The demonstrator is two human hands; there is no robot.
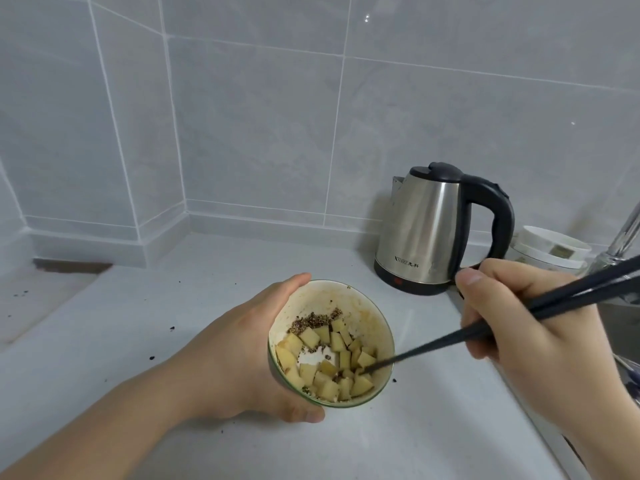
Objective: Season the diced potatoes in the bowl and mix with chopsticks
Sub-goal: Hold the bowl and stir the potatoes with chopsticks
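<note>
- My left hand (242, 344) is cupped round the left outer wall of the bowl (375, 318), fingertips curled at the far rim and the thumb wrapped under the near rim, so the bowl is gripped.
- My right hand (526, 327) grasps a pair of dark chopsticks (433, 346); their tips are down among the pieces at the bowl's right inner side, and the handles run up and off the right edge of view.
- The diced potatoes (329, 362) sit in the near half of the bowl, with a heap of brown ground spice (313, 320) on the far side of them and a patch of white powder (317, 357) showing between the cubes.
- The bowl stands on the pale countertop (173, 306), whose back edge meets the grey tiled wall (259, 133). To the left the wall steps out in a corner, and a lower, stained ledge (52, 289) begins at the far left.
- Open counter lies behind and left of the bowl; a few dark crumbs (162, 341) are scattered on it.
- On the right the counter drops at the sink edge (588, 375), close under my right hand, with a tap (623, 237) rising above it.
- A steel kettle (426, 230) with a black handle stands behind and right of the bowl, apart from it; its side reads "XIANKE" with two Chinese characters.
- A white tub (550, 251) sits just beyond the kettle; its label is too blurred to read.
</note>
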